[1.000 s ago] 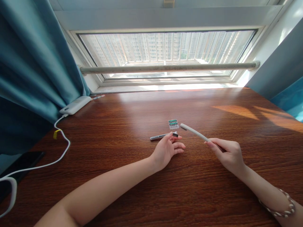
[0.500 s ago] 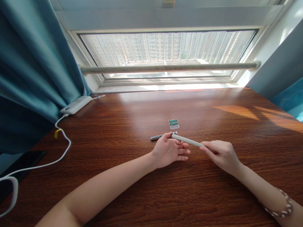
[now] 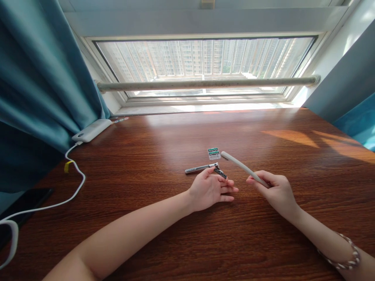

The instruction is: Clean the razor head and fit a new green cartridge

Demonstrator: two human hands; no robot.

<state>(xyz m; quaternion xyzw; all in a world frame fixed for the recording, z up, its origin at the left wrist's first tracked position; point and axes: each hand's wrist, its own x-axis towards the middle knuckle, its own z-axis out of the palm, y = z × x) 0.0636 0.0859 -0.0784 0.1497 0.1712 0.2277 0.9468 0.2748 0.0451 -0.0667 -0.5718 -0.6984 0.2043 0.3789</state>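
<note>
A silver-grey razor (image 3: 199, 168) has its black blade head (image 3: 220, 173) at the fingertips of my left hand (image 3: 208, 190). The palm faces up; thumb and forefinger pinch the razor near its head, while the other fingers stretch out. In my right hand (image 3: 274, 191) is the end of a pale grey toothbrush (image 3: 241, 166). Its dark bristles point down, above and right of the blade head, apart from it. Just beyond the razor lies a clear case (image 3: 214, 153) with green-striped blade cartridges.
The brown wooden table (image 3: 152, 230) reaches to the window ledge. At the back left sits a white power bank (image 3: 92, 130) with a white cable (image 3: 84, 175) running to the left edge. A dark flat object (image 3: 38, 197) lies at far left, beside a blue curtain (image 3: 47, 74).
The toothbrush head has lifted up and away from the razor head, toward the clear case. More of the blade head shows. My left hand has hardly moved.
</note>
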